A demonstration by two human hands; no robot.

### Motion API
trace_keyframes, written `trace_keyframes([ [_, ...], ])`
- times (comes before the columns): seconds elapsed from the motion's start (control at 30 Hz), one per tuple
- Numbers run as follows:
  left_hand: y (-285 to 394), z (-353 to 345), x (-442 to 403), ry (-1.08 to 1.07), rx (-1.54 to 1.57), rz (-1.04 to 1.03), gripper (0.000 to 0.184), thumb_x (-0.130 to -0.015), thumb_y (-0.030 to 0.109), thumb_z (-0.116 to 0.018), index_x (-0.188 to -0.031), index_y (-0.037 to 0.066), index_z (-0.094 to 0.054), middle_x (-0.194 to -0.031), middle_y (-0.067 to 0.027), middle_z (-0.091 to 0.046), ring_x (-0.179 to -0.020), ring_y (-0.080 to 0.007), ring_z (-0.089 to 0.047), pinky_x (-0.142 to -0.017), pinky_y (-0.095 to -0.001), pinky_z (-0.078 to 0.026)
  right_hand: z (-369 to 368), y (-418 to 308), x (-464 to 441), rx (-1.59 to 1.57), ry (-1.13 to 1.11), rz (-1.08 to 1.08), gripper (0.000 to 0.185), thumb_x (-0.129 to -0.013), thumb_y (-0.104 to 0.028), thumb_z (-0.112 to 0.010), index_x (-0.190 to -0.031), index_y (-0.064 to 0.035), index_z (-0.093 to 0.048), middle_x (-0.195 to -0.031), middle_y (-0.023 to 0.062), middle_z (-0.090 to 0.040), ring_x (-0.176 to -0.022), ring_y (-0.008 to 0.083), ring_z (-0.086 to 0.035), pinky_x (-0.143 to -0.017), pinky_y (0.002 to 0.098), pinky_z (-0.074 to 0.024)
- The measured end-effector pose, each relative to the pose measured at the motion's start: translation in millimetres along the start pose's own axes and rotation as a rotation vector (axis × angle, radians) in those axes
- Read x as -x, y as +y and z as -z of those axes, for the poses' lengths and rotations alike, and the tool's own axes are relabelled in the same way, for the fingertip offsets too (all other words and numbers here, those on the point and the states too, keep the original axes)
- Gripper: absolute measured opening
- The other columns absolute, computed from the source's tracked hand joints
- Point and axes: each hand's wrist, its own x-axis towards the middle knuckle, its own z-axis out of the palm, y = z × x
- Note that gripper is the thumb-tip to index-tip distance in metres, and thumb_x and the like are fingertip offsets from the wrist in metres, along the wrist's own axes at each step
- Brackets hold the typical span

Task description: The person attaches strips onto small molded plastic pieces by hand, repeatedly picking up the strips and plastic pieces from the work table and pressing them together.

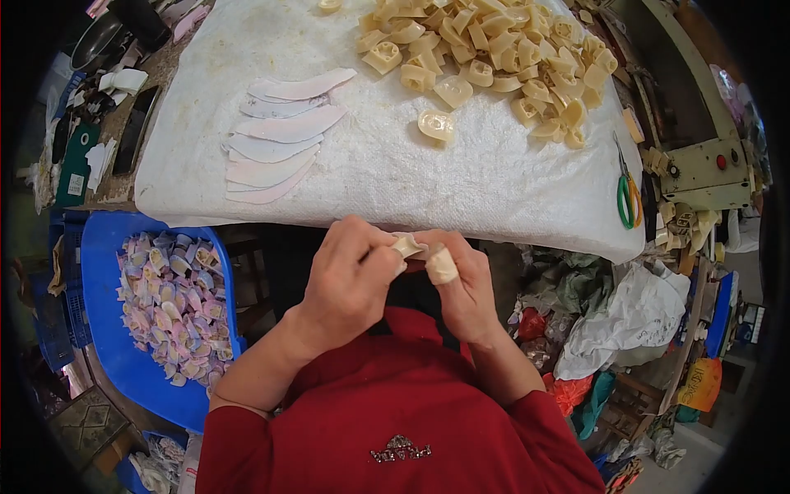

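Note:
Just in front of the table's near edge, my left hand [350, 284] pinches a small cream moulded piece [407, 245]. My right hand [467, 292] meets it from the other side, fingers closed on the same piece. A cream wrap or cover [442, 265] sits around the right thumb. Fingers hide part of the held piece. Beyond my hands, a row of overlapping pastel pink and bluish curved strips [276, 152] lies on the white woven cover [362, 181]. A loose cream piece [436, 126] lies nearer to me than the heaped cream moulded pieces [494, 49].
Scissors [629, 193] with green and orange handles lie at the table's right edge. At lower left stands a blue tub [107, 329] holding many pastel pieces [177, 309]. Crumpled plastic bags [617, 321] are at lower right. A control box [708, 169] stands at far right.

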Motion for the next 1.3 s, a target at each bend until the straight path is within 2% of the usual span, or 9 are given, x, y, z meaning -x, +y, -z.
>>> trace_keyframes([
  [0.2,-4,-1,12,0.173,0.773,0.442,0.016,-0.081,0.001,-0.067,-0.079,0.002,-0.051,-0.091,-0.0128,-0.059,-0.080,-0.0211,-0.062,-0.067,-0.0257,-0.050,14,9,-19,-0.476,-0.154,-0.161,0.028,-0.095,-0.024,-0.052,-0.101,0.0019,-0.059,-0.095,0.0073,-0.063,-0.089,0.0134,-0.059,-0.080,0.0282,-0.0477],
  [0.37,-9,-1,9,0.059,0.650,0.269,0.017,-0.076,-0.007,-0.064,-0.077,0.001,-0.049,-0.090,-0.0135,-0.059,-0.079,-0.0224,-0.062,-0.067,-0.0257,-0.050,21,11,-37,-0.617,-0.369,-0.336,0.040,-0.077,-0.008,-0.073,-0.111,0.0000,-0.054,-0.093,0.0072,-0.064,-0.082,0.0130,-0.061,-0.072,0.0261,-0.0503],
  [0.63,-14,1,4,0.010,0.360,0.164,0.017,-0.073,-0.009,-0.065,-0.082,0.002,-0.054,-0.089,-0.0126,-0.061,-0.071,-0.0184,-0.059,-0.063,-0.0250,-0.049,6,11,-48,-0.455,-0.315,-0.333,0.037,-0.087,-0.019,-0.063,-0.117,-0.0001,-0.052,-0.096,0.0068,-0.064,-0.081,0.0111,-0.059,-0.070,0.0243,-0.0477],
  [0.8,-5,-4,2,0.306,0.865,0.690,0.012,-0.082,0.001,-0.067,-0.091,0.000,-0.059,-0.092,-0.0092,-0.064,-0.078,-0.0095,-0.059,-0.069,-0.0238,-0.050,-4,6,-39,-0.394,-0.057,-0.080,0.048,-0.093,-0.041,-0.051,-0.121,-0.0015,-0.053,-0.094,0.0059,-0.061,-0.087,0.0127,-0.056,-0.079,0.0250,-0.0442],
  [0.93,-6,-8,3,0.253,0.887,0.725,0.011,-0.082,0.001,-0.067,-0.090,-0.003,-0.060,-0.092,-0.0087,-0.064,-0.079,-0.0085,-0.059,-0.070,-0.0212,-0.048,-3,14,-42,-0.167,-0.089,0.253,0.026,-0.093,-0.023,-0.055,-0.107,-0.0020,-0.057,-0.098,0.0081,-0.051,-0.090,0.0157,-0.052,-0.079,0.0274,-0.0427],
  [1.07,-5,-14,0,0.241,0.837,0.714,0.010,-0.081,-0.001,-0.067,-0.089,-0.002,-0.060,-0.093,-0.0090,-0.064,-0.079,-0.0076,-0.058,-0.068,-0.0212,-0.048,-6,18,-40,0.123,0.055,0.285,0.013,-0.091,-0.013,-0.054,-0.097,-0.0022,-0.056,-0.101,0.0071,-0.047,-0.087,0.0134,-0.049,-0.078,0.0265,-0.0418],
  [1.1,-5,-13,-1,0.238,0.836,0.713,0.010,-0.081,-0.001,-0.067,-0.089,-0.002,-0.060,-0.093,-0.0090,-0.064,-0.079,-0.0076,-0.058,-0.068,-0.0212,-0.048,-12,11,-40,-0.043,0.100,0.191,0.010,-0.084,-0.008,-0.059,-0.091,-0.0032,-0.054,-0.092,0.0090,-0.052,-0.088,0.0241,-0.047,-0.079,0.0326,-0.0396],
  [1.2,-5,-10,-5,0.252,0.861,0.713,0.009,-0.082,0.000,-0.067,-0.088,-0.002,-0.060,-0.094,-0.0091,-0.064,-0.079,-0.0073,-0.058,-0.067,-0.0210,-0.048,-7,0,-43,-0.330,0.013,0.006,0.007,-0.083,-0.006,-0.058,-0.087,-0.0038,-0.053,-0.090,0.0091,-0.053,-0.086,0.0246,-0.047,-0.079,0.0334,-0.0389],
  [1.3,-5,-11,-5,0.212,0.890,0.746,0.011,-0.080,0.001,-0.069,-0.087,0.000,-0.061,-0.093,-0.0101,-0.065,-0.087,-0.0120,-0.060,-0.071,-0.0249,-0.049,-5,11,-40,-0.038,0.069,0.224,0.007,-0.082,-0.007,-0.059,-0.085,-0.0048,-0.053,-0.088,0.0080,-0.052,-0.084,0.0246,-0.048,-0.079,0.0340,-0.0387],
])
